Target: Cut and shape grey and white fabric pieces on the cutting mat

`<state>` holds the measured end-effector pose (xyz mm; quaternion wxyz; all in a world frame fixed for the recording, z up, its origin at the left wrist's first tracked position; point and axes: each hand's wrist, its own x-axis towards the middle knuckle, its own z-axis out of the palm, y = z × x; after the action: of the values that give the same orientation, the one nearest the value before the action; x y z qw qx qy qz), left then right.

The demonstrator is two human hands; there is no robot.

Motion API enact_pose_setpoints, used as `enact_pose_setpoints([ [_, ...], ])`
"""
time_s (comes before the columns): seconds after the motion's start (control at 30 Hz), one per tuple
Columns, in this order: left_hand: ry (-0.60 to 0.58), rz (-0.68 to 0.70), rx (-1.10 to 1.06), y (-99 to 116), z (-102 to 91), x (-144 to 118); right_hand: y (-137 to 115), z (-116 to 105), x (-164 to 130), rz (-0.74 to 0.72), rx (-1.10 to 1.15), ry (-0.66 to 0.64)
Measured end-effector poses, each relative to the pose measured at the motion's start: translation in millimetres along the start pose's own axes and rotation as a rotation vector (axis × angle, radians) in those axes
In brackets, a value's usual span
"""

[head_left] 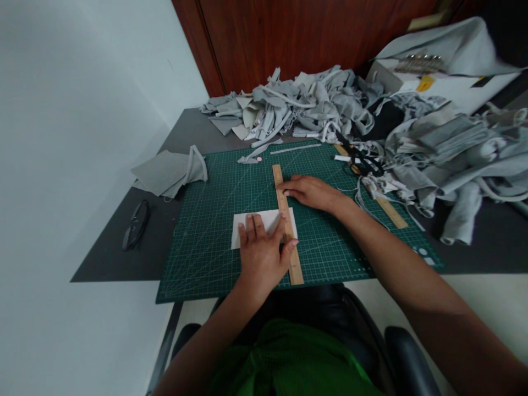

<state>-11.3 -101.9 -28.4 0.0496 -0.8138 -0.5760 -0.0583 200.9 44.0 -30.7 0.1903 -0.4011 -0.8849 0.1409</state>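
Note:
A wooden ruler lies nearly lengthwise on the green cutting mat, across the right part of a white rectangular piece; whether it is paper or cloth I cannot tell. My left hand rests with fingers spread, some on the white piece, the index finger and thumb on the ruler. Farther up, my right hand has its fingers closed at the ruler's right edge, the fingertips touching it. Its other fingers are partly curled under.
Grey fabric scraps heap along the back. Black scissors and a second wooden ruler lie at the right beside folded grey cloth. Left are grey fabric pieces and glasses. A white box stands back right.

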Motion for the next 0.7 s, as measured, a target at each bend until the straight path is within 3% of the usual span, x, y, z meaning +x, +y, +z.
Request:
enact_pose_setpoints([
  [0.7,0.001,0.021,0.006,-1.8,-4.6,0.3,5.1,1.3,0.7,-0.018,0.025,-0.005],
])
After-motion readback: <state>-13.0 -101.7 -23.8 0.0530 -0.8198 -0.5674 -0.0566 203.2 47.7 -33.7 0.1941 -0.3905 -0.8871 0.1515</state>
